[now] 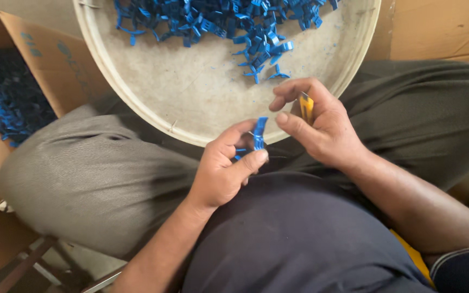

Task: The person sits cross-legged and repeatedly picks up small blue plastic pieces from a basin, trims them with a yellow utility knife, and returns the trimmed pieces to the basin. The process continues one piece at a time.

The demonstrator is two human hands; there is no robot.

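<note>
My left hand [223, 171] pinches a small blue plastic part [259, 133] between thumb and fingers, held over my lap. My right hand [316, 127] sits just to its right, closed around a yellow-handled cutter [306, 107], with the thumb reaching toward the blue part. Both hands hover at the near rim of a big round pale tray [191, 103]. A heap of the same blue parts [218, 19] lies at the far side of that tray.
A cardboard box [44, 59] at the left holds many more blue parts [6, 97]. Another cardboard box [441, 27] stands at the upper right. My knees in grey trousers [93, 179] support the tray. Metal stool legs [33, 260] show at the lower left.
</note>
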